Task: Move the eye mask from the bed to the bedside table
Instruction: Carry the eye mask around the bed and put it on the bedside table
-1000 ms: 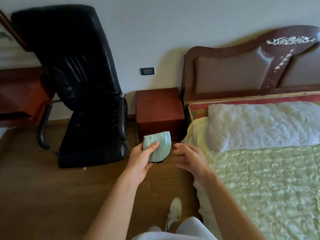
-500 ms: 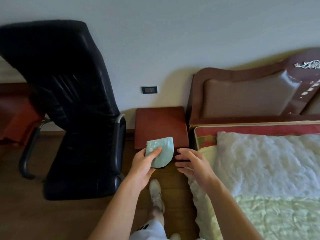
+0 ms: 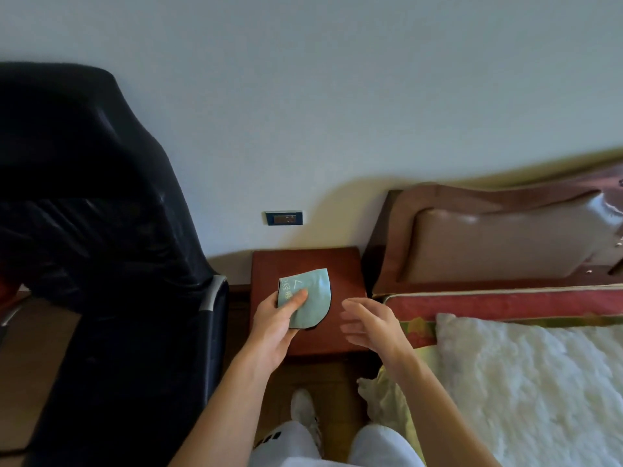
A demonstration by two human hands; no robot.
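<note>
My left hand [image 3: 274,323] grips a folded teal eye mask [image 3: 312,298] with a black edge, thumb pressed on its front. The mask hangs just above the top of the reddish-brown bedside table [image 3: 344,274]; I cannot tell whether it touches the wood. My right hand [image 3: 372,326] hovers with fingers spread to the right of the mask, over the table's right front corner, holding nothing. The bed [image 3: 539,392] lies to the right with a white fluffy pillow.
A black leather office chair [image 3: 101,247] stands close to the left of the table. The brown padded headboard [image 3: 499,241] rises at the right. A wall socket [image 3: 284,218] sits above the table. My white shoe [image 3: 303,412] is on the wooden floor below.
I have stepped closer to the table, which now sits under my hands. The left hand has carried the mask forward over the tabletop. The right hand has drawn slightly away from the mask.
</note>
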